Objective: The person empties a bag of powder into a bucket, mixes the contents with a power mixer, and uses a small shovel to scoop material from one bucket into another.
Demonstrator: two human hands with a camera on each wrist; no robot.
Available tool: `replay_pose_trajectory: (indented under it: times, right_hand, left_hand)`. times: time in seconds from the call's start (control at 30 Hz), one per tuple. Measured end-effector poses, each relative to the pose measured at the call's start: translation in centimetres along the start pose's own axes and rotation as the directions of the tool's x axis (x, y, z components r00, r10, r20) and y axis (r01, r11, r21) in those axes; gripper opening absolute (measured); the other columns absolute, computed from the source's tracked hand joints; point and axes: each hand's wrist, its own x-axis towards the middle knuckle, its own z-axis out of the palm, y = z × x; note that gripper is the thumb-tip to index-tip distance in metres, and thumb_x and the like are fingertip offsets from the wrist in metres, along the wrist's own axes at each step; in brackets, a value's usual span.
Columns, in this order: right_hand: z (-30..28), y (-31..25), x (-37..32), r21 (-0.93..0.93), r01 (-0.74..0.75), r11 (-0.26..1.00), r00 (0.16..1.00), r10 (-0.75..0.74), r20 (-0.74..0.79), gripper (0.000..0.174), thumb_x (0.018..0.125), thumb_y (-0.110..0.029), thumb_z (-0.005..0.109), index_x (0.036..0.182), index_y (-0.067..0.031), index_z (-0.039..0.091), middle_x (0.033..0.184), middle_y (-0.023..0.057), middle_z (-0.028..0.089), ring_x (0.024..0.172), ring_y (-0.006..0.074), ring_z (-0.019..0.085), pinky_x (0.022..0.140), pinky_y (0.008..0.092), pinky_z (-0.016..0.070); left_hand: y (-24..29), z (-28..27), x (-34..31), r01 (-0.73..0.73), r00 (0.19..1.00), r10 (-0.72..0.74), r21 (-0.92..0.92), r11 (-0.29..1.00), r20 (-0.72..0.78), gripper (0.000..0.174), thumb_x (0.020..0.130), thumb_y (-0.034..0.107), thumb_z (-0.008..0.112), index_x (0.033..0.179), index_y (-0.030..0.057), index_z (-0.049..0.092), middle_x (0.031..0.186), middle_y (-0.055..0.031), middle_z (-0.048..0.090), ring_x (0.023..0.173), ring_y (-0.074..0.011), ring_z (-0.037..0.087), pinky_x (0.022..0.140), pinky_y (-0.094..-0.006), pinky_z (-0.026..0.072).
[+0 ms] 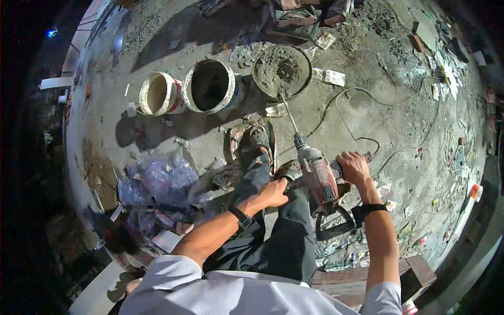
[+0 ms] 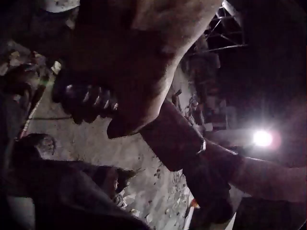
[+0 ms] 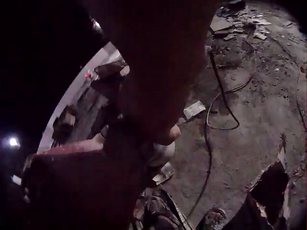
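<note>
The dusty concrete floor (image 1: pixel 399 121) spreads out under everything, strewn with scraps of paper and rubble. To the person's left lies a crumpled heap of clear plastic sheeting (image 1: pixel 157 181). Ahead of the person's sandalled foot (image 1: pixel 255 143) three vessels stand in a row. A round basin (image 1: pixel 282 71) full of grey mortar is on the right. A grey bucket (image 1: pixel 211 85) sits just beside it, and a white bucket (image 1: pixel 157 94) touches that one on the far side.

The red power mixer (image 1: pixel 320 176) hangs at knee height in front of the person, tilted forward. Its thin metal shaft (image 1: pixel 288 114) runs down at a slant into the mortar. A black cable (image 1: pixel 346 118) loops across the floor to the right of the basin.

The left hand (image 1: pixel 274 192) is wrapped round a ribbed black side handle (image 2: pixel 88 100) on the near side of the tool, fingers curled tight. The right hand (image 1: pixel 353 166) is clasped over the opposite grip, knuckles up. Each wrist wears a dark band.
</note>
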Motion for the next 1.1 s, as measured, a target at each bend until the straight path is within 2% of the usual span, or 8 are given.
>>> replay_pose_trajectory:
  times: [0.23,0.37,0.5,0.63,0.7,0.83,0.97,1.1]
  right_hand:
    - [-7.6,1.2,1.3,-0.155,0.105,0.982,0.994,-0.103,0.018,0.011,0.082,-0.021,0.064,0.091,-0.0137,0.063,0.091,0.0076,0.066,0.091,0.0270,0.067,0.080,0.0396,0.0499]
    - [-11.3,1.1,2.7,-0.167,0.127,0.978,0.985,-0.104,0.138,0.013,0.082,-0.023,0.065,0.092,-0.0153,0.064,0.094,0.0076,0.068,0.090,0.0284,0.068,0.077,0.0415,0.0524]
    - [-15.7,-1.3,3.0,-0.174,0.107,0.979,0.979,-0.073,0.192,0.014,0.079,-0.015,0.067,0.093,-0.0134,0.067,0.094,0.0089,0.068,0.091,0.0305,0.068,0.075,0.0428,0.0525]
    - [-17.8,-3.0,3.6,-0.118,0.079,0.990,0.971,-0.049,0.235,0.013,0.078,-0.016,0.067,0.090,-0.0128,0.068,0.091,0.0089,0.068,0.090,0.0310,0.068,0.075,0.0437,0.0527]
    - [-18.1,-3.7,3.8,-0.089,0.075,0.993,0.986,-0.061,0.155,0.015,0.076,-0.016,0.067,0.091,-0.0124,0.068,0.091,0.0096,0.069,0.089,0.0312,0.069,0.073,0.0446,0.0532]
    - [-19.9,-7.9,5.3,-0.049,-0.014,0.999,0.960,0.027,0.277,0.018,0.073,-0.017,0.068,0.090,-0.0108,0.068,0.087,0.0114,0.071,0.085,0.0325,0.069,0.070,0.0442,0.0540]
    - [-20.6,-11.6,8.0,0.028,-0.153,0.988,0.963,0.143,0.229,0.018,0.067,-0.015,0.069,0.084,-0.0099,0.067,0.084,0.0126,0.071,0.083,0.0335,0.069,0.070,0.0446,0.0542]
    - [-21.4,-16.1,11.9,0.092,-0.260,0.961,0.937,0.228,0.263,0.022,0.066,-0.015,0.069,0.087,-0.0100,0.068,0.082,0.0150,0.070,0.080,0.0356,0.069,0.069,0.0466,0.0542]
  left_hand:
    - [1.7,1.1,0.1,0.013,1.000,-0.013,-0.034,0.999,0.018,0.051,0.080,0.021,0.061,0.123,-0.0039,0.051,0.120,-0.0313,0.060,0.113,-0.0458,0.058,0.092,-0.0531,0.0478]
    - [-1.5,3.8,1.7,-0.329,0.903,0.271,-0.131,0.935,-0.332,0.047,0.077,0.029,0.068,0.112,-0.0006,0.055,0.098,-0.0281,0.067,0.096,-0.0448,0.065,0.086,-0.0520,0.0497]
    - [-1.0,1.6,-0.6,-0.198,0.969,0.148,-0.267,0.943,-0.196,0.058,0.073,0.036,0.073,0.113,-0.0008,0.055,0.096,-0.0276,0.067,0.092,-0.0454,0.065,0.078,-0.0513,0.0522]
    - [-5.5,1.8,-0.4,-0.423,0.890,0.366,-0.196,0.885,-0.272,0.058,0.074,0.033,0.073,0.118,0.0005,0.055,0.097,-0.0269,0.067,0.092,-0.0443,0.065,0.078,-0.0497,0.0530]
    - [-7.5,0.4,-0.7,-0.404,0.914,0.364,-0.472,0.783,-0.179,0.056,0.075,0.029,0.074,0.118,-0.0010,0.055,0.095,-0.0280,0.066,0.092,-0.0445,0.065,0.077,-0.0505,0.0524]
    - [-6.6,-10.4,-6.1,-0.343,0.938,0.347,0.109,0.933,-0.022,0.035,0.079,0.019,0.072,0.102,-0.0029,0.057,0.087,-0.0289,0.065,0.088,-0.0463,0.064,0.070,-0.0524,0.0491]
    - [-8.6,-18.4,-8.0,-0.295,0.955,0.288,0.207,0.933,0.067,0.040,0.084,0.031,0.070,0.104,-0.0010,0.058,0.092,-0.0269,0.066,0.091,-0.0453,0.063,0.077,-0.0519,0.0482]
    - [-12.0,-26.3,-7.5,-0.395,0.916,0.358,0.259,0.881,0.179,0.028,0.079,0.021,0.068,0.097,0.0009,0.060,0.089,-0.0254,0.067,0.088,-0.0453,0.065,0.075,-0.0530,0.0502]
